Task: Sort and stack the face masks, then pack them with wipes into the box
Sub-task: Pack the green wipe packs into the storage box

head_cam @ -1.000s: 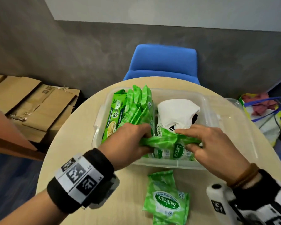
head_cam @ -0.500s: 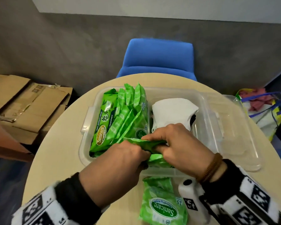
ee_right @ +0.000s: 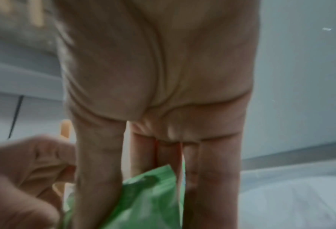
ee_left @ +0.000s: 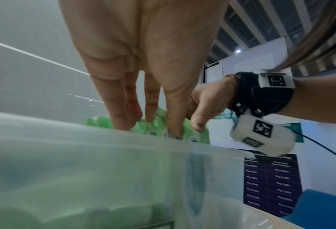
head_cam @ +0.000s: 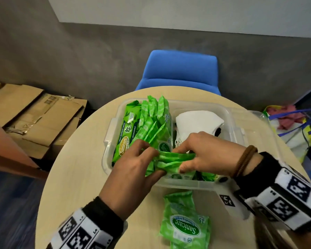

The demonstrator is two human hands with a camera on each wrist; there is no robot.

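Observation:
A clear plastic box (head_cam: 107, 139) sits on the round table. Its left half holds several green wipe packs (head_cam: 151, 123) standing on edge, and white face masks (head_cam: 197, 121) are stacked in its right half. Both hands pinch small green wipe packs (head_cam: 172, 161) over the box's near side. My left hand (head_cam: 142, 164) holds their left end, thumb below and fingers above. My right hand (head_cam: 190, 155) holds their right end. The same packs (ee_left: 157, 127) show between the fingers in the left wrist view, and one pack (ee_right: 149, 193) shows in the right wrist view.
More green wipe packs (head_cam: 185, 223) lie on the table (head_cam: 75, 177) in front of the box. The clear lid (head_cam: 255, 133) rests at the box's right. A blue chair (head_cam: 180, 71) stands behind the table, cardboard (head_cam: 34, 114) lies left on the floor, a bag (head_cam: 291, 126) sits right.
The two hands have drawn closer together and raised the small green packs, turning them on edge over the box's near side. The head view has shifted a little.

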